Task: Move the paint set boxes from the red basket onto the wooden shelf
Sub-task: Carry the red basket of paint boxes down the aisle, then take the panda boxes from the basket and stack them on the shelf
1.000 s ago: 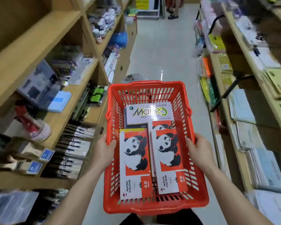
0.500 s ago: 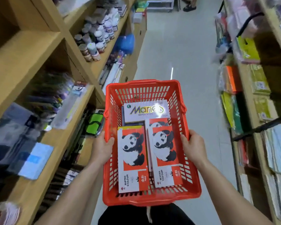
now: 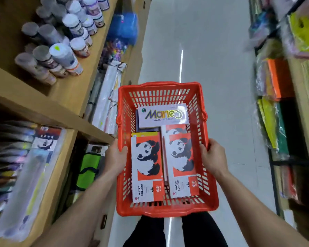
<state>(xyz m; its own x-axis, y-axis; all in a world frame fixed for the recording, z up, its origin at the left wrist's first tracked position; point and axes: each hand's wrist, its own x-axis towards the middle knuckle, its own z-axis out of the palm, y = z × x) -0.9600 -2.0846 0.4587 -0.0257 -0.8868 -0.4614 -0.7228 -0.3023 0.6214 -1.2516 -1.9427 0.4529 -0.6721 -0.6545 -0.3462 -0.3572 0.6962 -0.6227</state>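
I hold a red basket (image 3: 210, 198) in front of me over the aisle floor. My left hand (image 3: 115, 158) grips its left rim and my right hand (image 3: 212, 157) grips its right rim. Inside lie two panda water colour boxes, one on the left (image 3: 146, 168) and one on the right (image 3: 181, 163), each on top of another box. A white Marie's water colour box (image 3: 163, 115) lies crosswise at the far end. The wooden shelf (image 3: 64, 93) runs along my left.
Paint bottles (image 3: 61, 41) stand on the upper left shelf. Packaged brushes and pens (image 3: 25, 157) and a green pouch (image 3: 88, 168) fill the lower shelves. Racks of coloured paper and folders (image 3: 275, 97) line the right side. The grey aisle floor (image 3: 203, 50) stretches ahead.
The view has moved forward along the aisle and tilted down; the left shelf's bottles are now closer. Both hands keep the same grip on the basket.
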